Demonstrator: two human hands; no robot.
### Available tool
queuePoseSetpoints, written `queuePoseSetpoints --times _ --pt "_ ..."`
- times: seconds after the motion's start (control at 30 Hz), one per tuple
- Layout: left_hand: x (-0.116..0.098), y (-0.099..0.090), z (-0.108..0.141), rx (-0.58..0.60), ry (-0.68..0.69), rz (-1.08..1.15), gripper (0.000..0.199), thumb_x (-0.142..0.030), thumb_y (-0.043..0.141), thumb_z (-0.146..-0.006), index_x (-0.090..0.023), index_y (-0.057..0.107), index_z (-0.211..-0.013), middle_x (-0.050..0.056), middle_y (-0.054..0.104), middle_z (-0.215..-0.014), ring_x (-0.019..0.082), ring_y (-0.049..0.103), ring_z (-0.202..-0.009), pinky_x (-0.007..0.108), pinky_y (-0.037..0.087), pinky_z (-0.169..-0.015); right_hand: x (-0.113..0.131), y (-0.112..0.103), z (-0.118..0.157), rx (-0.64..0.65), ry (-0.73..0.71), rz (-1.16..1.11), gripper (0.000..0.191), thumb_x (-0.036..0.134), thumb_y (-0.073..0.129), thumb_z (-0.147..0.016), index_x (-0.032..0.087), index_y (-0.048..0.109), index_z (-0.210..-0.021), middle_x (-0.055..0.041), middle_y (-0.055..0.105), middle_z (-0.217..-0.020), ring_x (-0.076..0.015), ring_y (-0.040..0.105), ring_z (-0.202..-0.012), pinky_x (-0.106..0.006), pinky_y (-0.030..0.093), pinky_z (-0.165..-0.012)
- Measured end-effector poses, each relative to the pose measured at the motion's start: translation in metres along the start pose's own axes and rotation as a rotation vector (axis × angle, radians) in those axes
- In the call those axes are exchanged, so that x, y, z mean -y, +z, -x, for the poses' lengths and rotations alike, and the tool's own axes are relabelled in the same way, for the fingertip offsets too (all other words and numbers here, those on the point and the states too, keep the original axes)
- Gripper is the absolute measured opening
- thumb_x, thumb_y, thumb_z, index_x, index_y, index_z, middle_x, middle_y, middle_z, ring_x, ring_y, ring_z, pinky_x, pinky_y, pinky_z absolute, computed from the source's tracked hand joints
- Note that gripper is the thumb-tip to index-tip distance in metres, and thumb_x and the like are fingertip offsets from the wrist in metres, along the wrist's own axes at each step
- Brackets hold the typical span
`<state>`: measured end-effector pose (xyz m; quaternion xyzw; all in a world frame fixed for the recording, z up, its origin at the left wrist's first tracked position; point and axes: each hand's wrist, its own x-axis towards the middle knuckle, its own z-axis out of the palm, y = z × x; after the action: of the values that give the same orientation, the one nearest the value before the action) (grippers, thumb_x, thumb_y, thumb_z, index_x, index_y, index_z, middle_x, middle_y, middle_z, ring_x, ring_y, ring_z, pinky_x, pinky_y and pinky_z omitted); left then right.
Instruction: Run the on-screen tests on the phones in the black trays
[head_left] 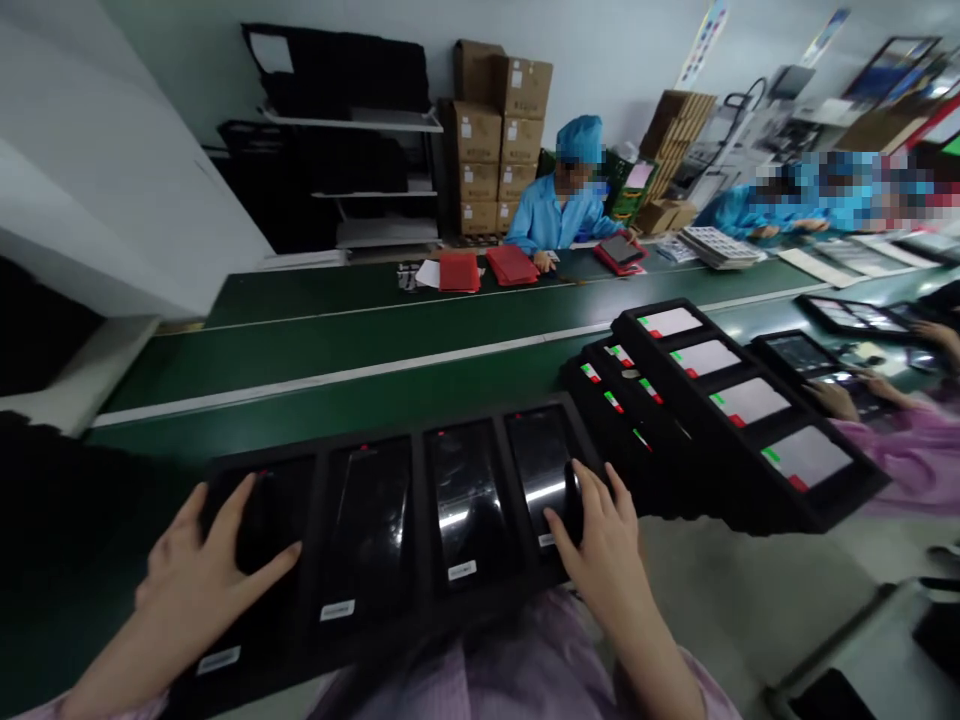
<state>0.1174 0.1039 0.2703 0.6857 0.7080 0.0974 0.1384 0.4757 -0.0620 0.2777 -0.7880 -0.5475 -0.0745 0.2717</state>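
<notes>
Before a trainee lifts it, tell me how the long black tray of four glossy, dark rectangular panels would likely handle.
The long black tray is probably fairly stiff, given its straight edges. Lifted by one end, it might dip, being loaded along its length. Its glossy, dark rectangular panels look slippery, judging by their reflections, though being recessed should limit sliding.

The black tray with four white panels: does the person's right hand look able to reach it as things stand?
Probably yes: the tray with white panels lies close to the right hand, and nothing visible blocks the way, though that hand is at the rightmost dark screen.
</notes>
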Motion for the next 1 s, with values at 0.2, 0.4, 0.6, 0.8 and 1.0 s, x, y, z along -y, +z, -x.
queuePoseSetpoints --times 0.2,0.4,0.6,0.8,1.0 --pt "-0.018 -0.013 0.002 -0.029 -0.045 0.06 0.081 -0.058 0.057 -0.078 -0.019 0.04 -0.147 0.024 0.024 -0.162 0.052 0.031 -0.144 0.07 0.042 -0.103 -0.004 0.014 -0.015 -0.064 -0.028 -0.054 0.062 0.059 0.038 -0.101 0.015 0.049 -0.143 -0.019 0.068 -0.118 -0.0416 0.048 -0.131 -0.067 0.038 -0.106" --pt "-0.043 -0.017 0.011 -0.05 -0.099 0.047 0.077 -0.052 0.053 -0.081 -0.016 0.039 -0.147 0.025 0.027 -0.16 0.049 0.043 -0.137 0.068 0.042 -0.104 0.003 0.015 -0.02 -0.095 -0.017 -0.055 0.065 0.063 0.035 -0.1 0.015 0.049 -0.142 -0.02 0.069 -0.117 -0.0434 0.049 -0.129 -0.068 0.038 -0.103" --pt "-0.031 -0.012 0.007 -0.081 -0.074 0.064 0.078 -0.056 0.054 -0.082 -0.019 0.038 -0.148 0.024 0.032 -0.156 0.051 0.045 -0.133 0.071 0.044 -0.1 0.006 0.01 -0.022 -0.028 0.04 -0.023 0.054 0.059 0.043 -0.098 0.022 0.053 -0.136 -0.0159 0.068 -0.121 -0.043 0.043 -0.135 -0.071 0.036 -0.104" --pt "-0.021 -0.015 0.002 -0.025 -0.077 0.093 0.08 -0.065 0.051 -0.082 -0.021 0.039 -0.149 0.022 0.029 -0.158 0.056 0.042 -0.134 0.076 0.04 -0.1 0.032 0.002 -0.015 -0.048 -0.03 -0.124 0.043 0.039 0.045 -0.101 0.02 0.047 -0.139 -0.0155 0.068 -0.126 -0.0384 0.042 -0.142 -0.075 0.026 -0.112" --pt "-0.063 -0.018 0.025 -0.121 -0.025 0.136 0.084 -0.063 0.048 -0.083 -0.013 0.037 -0.15 0.027 0.03 -0.157 0.05 0.039 -0.141 0.073 0.03 -0.112 0.07 0.011 -0.007 0.158 -0.145 -0.157 0.039 0.033 0.045 -0.101 0.019 0.049 -0.137 -0.0161 0.07 -0.124 -0.0372 0.047 -0.139 -0.076 0.022 -0.115"
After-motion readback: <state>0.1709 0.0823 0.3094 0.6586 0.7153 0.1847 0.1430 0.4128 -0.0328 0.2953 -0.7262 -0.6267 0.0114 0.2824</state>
